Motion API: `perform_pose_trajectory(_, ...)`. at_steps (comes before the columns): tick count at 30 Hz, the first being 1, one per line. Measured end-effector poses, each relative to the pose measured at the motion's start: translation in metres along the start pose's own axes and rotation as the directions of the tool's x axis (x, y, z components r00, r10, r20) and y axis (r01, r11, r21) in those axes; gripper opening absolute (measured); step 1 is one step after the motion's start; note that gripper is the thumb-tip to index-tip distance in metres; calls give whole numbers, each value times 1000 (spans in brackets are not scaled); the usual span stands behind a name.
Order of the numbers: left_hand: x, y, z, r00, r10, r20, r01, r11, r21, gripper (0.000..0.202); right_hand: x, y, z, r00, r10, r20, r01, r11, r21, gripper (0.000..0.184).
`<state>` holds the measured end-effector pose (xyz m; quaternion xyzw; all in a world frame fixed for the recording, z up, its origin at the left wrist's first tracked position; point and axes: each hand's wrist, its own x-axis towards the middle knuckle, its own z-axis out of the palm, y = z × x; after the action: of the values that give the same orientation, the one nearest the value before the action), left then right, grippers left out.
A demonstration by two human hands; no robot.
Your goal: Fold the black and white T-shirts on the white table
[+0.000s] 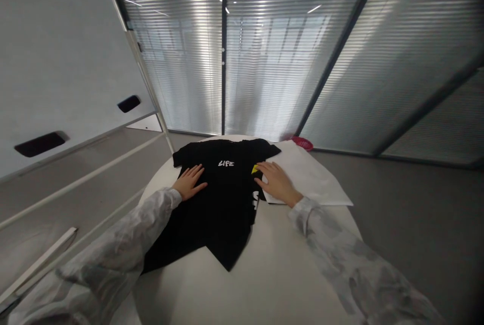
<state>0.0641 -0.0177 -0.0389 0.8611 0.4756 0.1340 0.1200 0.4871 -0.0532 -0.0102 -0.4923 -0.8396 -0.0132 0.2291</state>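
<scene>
Nearest the lens, at the bottom corners of the frame: my two sleeves, left sleeve (113, 254) and right sleeve (351, 264), a pale grey fabric with a mottled, slightly crinkled look.

Between them, lower centre: round white table (272, 274), smooth matt top.

Centre of frame: black T-shirt (223, 199) lies flat on the table, soft matt cloth, its lower edge coming to a point toward me. White block lettering on the chest reads "LIFE" (226, 163). There is a small yellow patch (255, 168) at the shirt's right edge, and a scrap of white print below it; I cannot read either.

Left hand (190, 181): palm down on the left part of the shirt, fingers spread flat, gripping nothing.

Right hand (276, 182): palm down, fingers extended, resting across the shirt's right edge just beside the yellow patch, gripping nothing.

Right of centre: white flat sheet (310, 178), angular outline, touching the shirt's right side; I cannot tell whether it is cloth or paper. Behind it is a pink rounded object (302, 142), mostly hidden.

Upper frame: horizontal slatted blinds (264, 52) with dark frames, and ceiling lights reflected as streaks. Upper left: plain white panel (56, 62) with two dark oblong slots.
</scene>
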Motion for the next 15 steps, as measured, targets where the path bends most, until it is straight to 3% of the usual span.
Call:
perform_pose_trajectory(3,-16,34,-2,983,173,61,-172,985,-28,81,-1,-25,-10,980,-189,66,179,975,134,48)
perform_pose_trajectory(5,-25,61,-1,930,341,135,-333,940,-78,83,-2,-42,-15,926,-343,155,303,923,236,52)
perform_pose_trajectory(7,-34,83,4,881,439,175,-423,898,-126,88,-5,-54,-19,885,-415,211,351,893,281,45)
perform_pose_trajectory(10,-46,99,10,870,463,168,-443,884,-147,92,-14,-56,-31,884,-421,201,366,893,263,30)
perform_pose_trajectory(15,-65,99,4,860,474,191,-444,878,-180,89,-59,-25,-62,931,-358,67,343,925,165,30)
